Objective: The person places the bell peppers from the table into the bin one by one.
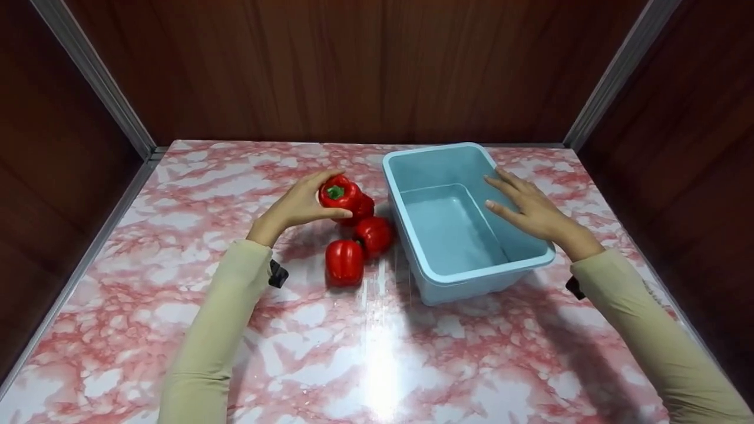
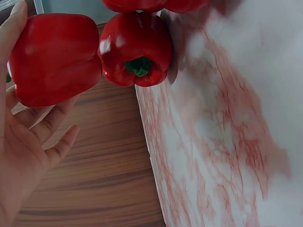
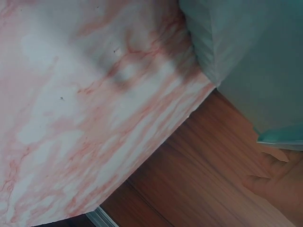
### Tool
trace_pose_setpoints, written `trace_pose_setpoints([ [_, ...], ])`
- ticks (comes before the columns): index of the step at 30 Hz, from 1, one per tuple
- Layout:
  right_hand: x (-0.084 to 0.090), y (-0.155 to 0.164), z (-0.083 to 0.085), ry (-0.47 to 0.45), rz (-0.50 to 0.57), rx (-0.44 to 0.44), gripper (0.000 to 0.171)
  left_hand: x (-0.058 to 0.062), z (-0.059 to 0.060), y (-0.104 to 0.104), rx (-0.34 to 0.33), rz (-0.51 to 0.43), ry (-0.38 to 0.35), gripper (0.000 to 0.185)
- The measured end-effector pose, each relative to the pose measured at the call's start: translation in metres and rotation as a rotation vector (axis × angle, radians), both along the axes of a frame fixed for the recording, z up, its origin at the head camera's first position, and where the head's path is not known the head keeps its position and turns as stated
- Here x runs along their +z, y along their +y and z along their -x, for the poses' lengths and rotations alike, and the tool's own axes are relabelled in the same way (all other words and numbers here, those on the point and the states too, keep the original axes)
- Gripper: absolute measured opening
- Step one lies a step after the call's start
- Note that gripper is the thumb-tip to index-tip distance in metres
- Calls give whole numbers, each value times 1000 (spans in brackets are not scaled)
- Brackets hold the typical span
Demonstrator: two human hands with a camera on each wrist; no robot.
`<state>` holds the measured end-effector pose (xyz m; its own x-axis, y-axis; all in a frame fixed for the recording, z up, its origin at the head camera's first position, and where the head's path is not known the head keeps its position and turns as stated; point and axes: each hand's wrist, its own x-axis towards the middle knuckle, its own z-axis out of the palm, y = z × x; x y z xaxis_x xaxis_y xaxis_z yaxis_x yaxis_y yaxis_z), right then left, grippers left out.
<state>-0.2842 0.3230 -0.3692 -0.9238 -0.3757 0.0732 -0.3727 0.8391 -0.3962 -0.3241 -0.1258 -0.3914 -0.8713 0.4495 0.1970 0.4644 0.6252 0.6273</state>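
My left hand [image 1: 297,203] grips a red bell pepper [image 1: 347,197] between thumb and fingers, its green stem facing up in the head view. Just beyond it, a second red bell pepper [image 1: 366,207] is partly hidden. Two more peppers lie nearer: one [image 1: 376,235] beside the bin, another [image 1: 344,263] in front. In the left wrist view, the held pepper [image 2: 57,59] appears right beside another pepper [image 2: 137,40]. A light blue plastic bin [image 1: 489,272] stands to the right. Over its right rim lies my right hand [image 1: 530,212], fingers spread and fairly straight.
The peppers and bin stand on a pink-and-white marbled table [image 1: 294,365]. Dark wood panels [image 1: 318,70] with grey metal corner posts [image 1: 100,76] enclose the back and both sides. No pepper is visible inside the bin.
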Motion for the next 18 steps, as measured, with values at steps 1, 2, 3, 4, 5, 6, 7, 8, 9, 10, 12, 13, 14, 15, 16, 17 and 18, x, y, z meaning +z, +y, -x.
trace_pose_setpoints([
  [1, 0, 0, 0, 2, 1, 3, 58, 0, 0, 0, 1, -2, -1, 91],
  [2, 0, 0, 0, 5, 1, 7, 58, -1, 0, 0, 3, -2, -4, 91],
  [3, 0, 0, 0, 10, 1, 12, 58, -1, 0, 1, 7, -3, -8, 90],
  [4, 0, 0, 0, 13, 3, 16, 58, -1, 0, 1, 12, -1, -15, 90],
  [5, 0, 0, 0, 15, 4, 20, 58, -1, 0, 2, 14, -2, -22, 90],
  [6, 0, 0, 0, 18, 5, 24, 58, -1, 0, 2, 19, 0, -28, 90],
  [7, 0, 0, 0, 16, 7, 23, 58, -1, -1, 3, 20, -1, -33, 90],
  [8, 0, 0, -1, 15, 9, 23, 58, 0, -1, 4, 22, 2, -38, 91],
  [9, 0, 0, -1, 15, 10, 23, 58, 0, -1, 4, 20, 1, -41, 91],
  [10, 0, 0, -1, 16, 12, 23, 58, 0, -2, 4, 19, 0, -43, 91],
  [12, 0, 0, -1, 19, 12, 25, 58, 1, -2, 5, 22, 0, -41, 91],
  [13, 0, 0, -1, 17, 12, 24, 58, 1, -2, 5, 21, 1, -41, 92],
  [14, 0, 0, -1, 17, 12, 23, 58, 1, -2, 5, 23, 3, -41, 92],
  [15, 0, 0, -1, 15, 13, 22, 58, 2, -2, 6, 24, 3, -42, 92],
  [16, 0, 0, -1, 12, 14, 20, 58, 2, -2, 6, 26, 3, -45, 92],
  [17, 0, 0, -1, 10, 16, 17, 58, 2, -2, 6, 25, 3, -46, 92],
  [18, 0, 0, -1, 9, 17, 16, 58, 3, -2, 7, 22, 2, -47, 92],
])
